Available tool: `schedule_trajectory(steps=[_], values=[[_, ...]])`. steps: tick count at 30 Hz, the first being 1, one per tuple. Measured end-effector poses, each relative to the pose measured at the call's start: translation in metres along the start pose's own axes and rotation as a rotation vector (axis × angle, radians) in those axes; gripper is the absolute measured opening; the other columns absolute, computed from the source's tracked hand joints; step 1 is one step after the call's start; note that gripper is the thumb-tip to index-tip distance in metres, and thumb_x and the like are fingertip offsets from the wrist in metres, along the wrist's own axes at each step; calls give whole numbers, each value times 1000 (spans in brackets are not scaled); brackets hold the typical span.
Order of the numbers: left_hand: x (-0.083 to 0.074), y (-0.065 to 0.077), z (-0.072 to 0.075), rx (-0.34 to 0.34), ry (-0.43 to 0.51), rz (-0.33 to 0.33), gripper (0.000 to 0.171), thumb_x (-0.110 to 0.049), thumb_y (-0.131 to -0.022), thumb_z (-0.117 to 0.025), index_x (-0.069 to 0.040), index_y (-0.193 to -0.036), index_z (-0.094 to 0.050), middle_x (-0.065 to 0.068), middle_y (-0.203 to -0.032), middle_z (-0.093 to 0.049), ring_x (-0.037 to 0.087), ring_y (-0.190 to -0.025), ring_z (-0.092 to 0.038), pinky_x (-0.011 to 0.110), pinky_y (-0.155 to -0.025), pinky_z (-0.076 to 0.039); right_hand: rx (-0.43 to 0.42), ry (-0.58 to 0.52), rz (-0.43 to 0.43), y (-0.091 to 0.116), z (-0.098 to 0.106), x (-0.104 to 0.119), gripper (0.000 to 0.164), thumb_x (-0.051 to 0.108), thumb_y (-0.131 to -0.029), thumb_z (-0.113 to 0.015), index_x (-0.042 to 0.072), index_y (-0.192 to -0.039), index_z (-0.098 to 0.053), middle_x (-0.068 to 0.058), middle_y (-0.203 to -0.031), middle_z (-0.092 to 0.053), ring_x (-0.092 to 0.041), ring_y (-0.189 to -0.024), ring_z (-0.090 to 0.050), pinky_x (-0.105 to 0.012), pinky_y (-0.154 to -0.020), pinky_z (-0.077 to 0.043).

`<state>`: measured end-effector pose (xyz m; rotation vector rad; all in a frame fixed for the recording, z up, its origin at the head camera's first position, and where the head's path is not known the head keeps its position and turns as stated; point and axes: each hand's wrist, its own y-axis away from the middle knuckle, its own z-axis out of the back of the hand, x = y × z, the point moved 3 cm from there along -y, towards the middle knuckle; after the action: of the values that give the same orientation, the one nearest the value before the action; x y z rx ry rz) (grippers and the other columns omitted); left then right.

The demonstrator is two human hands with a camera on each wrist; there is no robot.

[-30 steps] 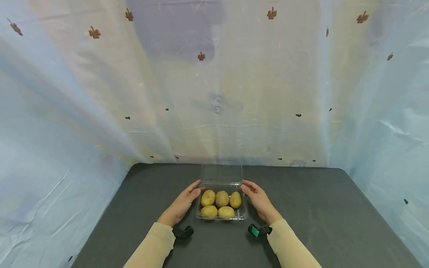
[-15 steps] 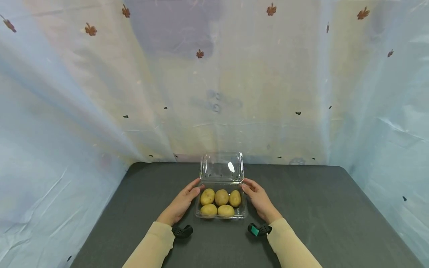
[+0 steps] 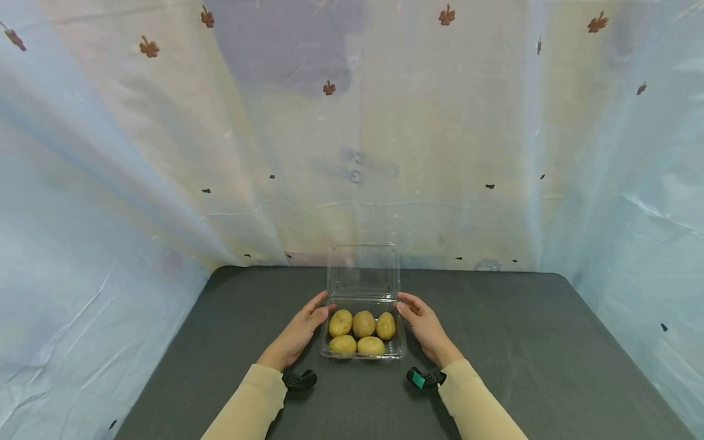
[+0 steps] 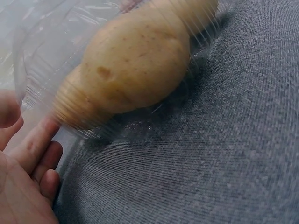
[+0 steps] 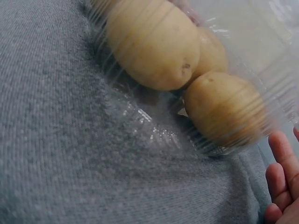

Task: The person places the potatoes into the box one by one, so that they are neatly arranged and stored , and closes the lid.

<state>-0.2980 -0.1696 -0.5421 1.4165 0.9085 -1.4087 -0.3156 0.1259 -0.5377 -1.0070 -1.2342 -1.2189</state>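
A clear plastic clamshell container [image 3: 335,356] stands on the dark table with several yellow potatoes [image 3: 363,324] in its base. Its clear lid [image 3: 363,269] is raised and leans toward the back. My left hand [image 3: 294,336] rests at the container's left side near the hinge, its fingers fairly straight and the thumb by the rim. On the opposite side my right hand [image 3: 430,335] touches the rear corner in a similar pose. Through the ribbed wall, the left wrist view shows a potato [image 4: 140,60] close up, and the right wrist view another potato [image 5: 152,44].
A grey-black cloth-covered table [image 3: 495,342] spreads out on both sides of the container. Behind it and at the sides hangs a translucent printed plastic sheet [image 3: 429,153] with small brown leaf shapes. Each wrist wears a black strap [image 3: 299,382].
The container's lid has swung up from a low, laid-back position to a more upright one, most of it by half a second ago. Both hands and the potatoes stay nearly where they were.
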Motion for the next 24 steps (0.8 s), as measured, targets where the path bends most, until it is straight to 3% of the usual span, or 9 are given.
schedule_trajectory(steps=[24], values=[[-3, 2, -2, -32, 12, -6, 50, -33, -105, -45, -40, -150, -25, -4, -146, -44, 26, -142, -26, 56, -112, -20, -20, -7, 22, 1, -1, 1, 35, 33, -99, -57, 20, -132, -57, -2, -127, -61, -22, -123, -51, -49, -106, -36]])
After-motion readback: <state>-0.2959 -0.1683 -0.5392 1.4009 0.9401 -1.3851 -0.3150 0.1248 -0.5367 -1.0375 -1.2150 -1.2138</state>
